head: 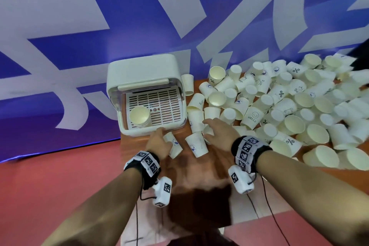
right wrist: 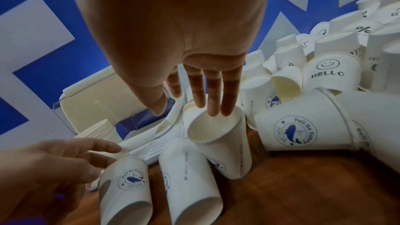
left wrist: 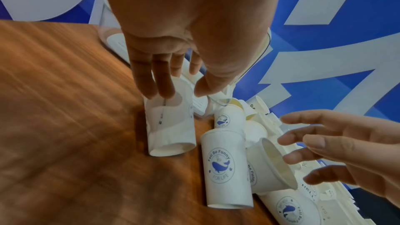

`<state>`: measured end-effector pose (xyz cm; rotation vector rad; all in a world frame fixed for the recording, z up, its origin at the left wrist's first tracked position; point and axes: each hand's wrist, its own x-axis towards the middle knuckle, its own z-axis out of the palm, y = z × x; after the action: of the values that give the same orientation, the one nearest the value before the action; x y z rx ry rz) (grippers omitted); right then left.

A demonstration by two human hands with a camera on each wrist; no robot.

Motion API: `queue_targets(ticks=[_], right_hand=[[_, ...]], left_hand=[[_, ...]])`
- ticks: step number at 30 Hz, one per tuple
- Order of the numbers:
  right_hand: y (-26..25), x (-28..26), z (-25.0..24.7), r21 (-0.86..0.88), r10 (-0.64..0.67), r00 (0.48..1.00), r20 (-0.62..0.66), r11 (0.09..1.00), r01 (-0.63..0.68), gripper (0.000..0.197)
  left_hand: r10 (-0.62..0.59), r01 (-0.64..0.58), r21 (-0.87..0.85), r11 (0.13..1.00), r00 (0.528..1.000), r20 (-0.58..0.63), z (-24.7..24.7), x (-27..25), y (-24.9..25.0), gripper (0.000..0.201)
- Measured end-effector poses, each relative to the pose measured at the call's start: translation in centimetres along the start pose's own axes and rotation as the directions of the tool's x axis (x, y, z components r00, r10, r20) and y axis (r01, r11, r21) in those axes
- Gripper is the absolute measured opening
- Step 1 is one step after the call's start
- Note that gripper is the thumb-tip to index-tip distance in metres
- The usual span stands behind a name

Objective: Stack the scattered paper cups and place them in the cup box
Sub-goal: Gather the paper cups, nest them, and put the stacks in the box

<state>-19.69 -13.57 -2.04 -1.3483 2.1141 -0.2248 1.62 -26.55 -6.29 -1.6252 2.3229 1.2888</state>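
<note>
Both wrists low over bench (head: 199,168), grips released: left hand (head: 157,143) reaching a whale-print cup (head: 173,145) just before cup box (head: 147,128), right hand (head: 220,133) over the pile (head: 279,110) beside it. Risk: sideways knock rolls cups off bench.

From the head we look down and forward over the tabletop (head: 199,175). Each wrist view sits close behind its own hand, facing far toward the blue wall. All three share the cups nearest the box (head: 143,78), and each wrist view catches the other hand.
</note>
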Motion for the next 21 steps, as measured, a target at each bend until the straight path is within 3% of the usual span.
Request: queue_targets(ticks=[8, 16, 21], right_hand=[[0.9, 0.1, 0.4, 0.031, -0.02, 1.0, 0.002, 0.999, 0.02, 0.052], [-1.2, 1.2, 0.0, -0.02, -0.117, 0.993, 0.032, 0.993, 0.118, 0.049], [-3.4, 2.8, 0.8, -0.178, -0.125, 0.983, 0.135, 0.973, 0.149, 0.046]], left_hand=[[-0.072, 0.071, -0.028, 0.997, 0.997, -0.011, 1.3, 0.8, -0.3, 0.056], [-0.064, 0.064, -0.003, 0.998, 0.997, -0.035, 0.7, -0.6, 0.0, 0.027], [-0.062, 0.06, -0.016, 0.998, 0.992, -0.114, -0.9, -2.7, -1.2, 0.042]])
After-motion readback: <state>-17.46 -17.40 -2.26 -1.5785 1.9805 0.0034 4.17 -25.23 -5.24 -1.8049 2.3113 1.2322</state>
